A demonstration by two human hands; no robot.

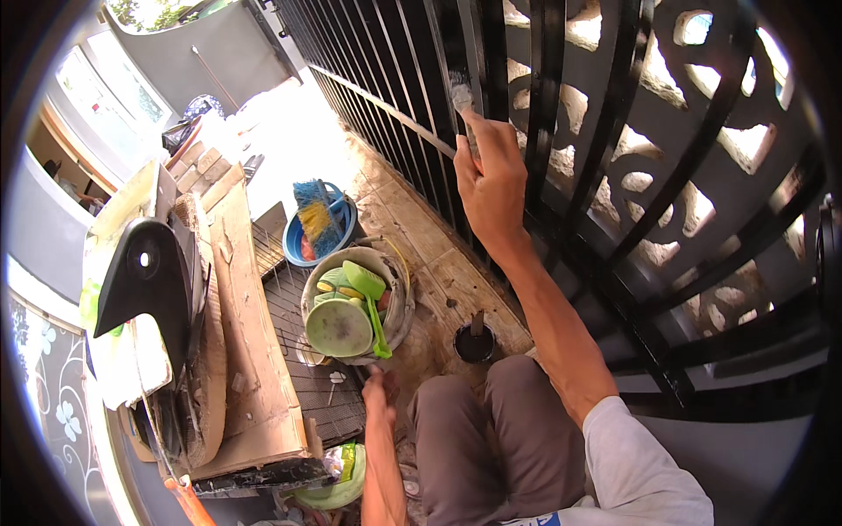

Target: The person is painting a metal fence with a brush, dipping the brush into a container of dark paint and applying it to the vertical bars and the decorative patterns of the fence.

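My right hand (492,181) grips a small paintbrush (462,97), whose pale, worn end touches a wide upright of the black metal gate (454,49). Fresh-looking gloss shows on several of the bars. Low at the centre, my left hand (380,391) hangs beside the wire rack, just under the rim of a dirty bucket; its fingers are partly curled and hard to make out. On the tiled floor before my knees stands a small can of dark paint (474,342) with a flat stick in it.
The dirty bucket (401,315) holds green plastic toys and a bowl. Behind it, a blue pail (289,243) contains a blue and yellow brush. A wire rack (329,401), cardboard (253,368) and a black plastic part (141,263) lie left. Another person (72,187) appears through an opening far left.
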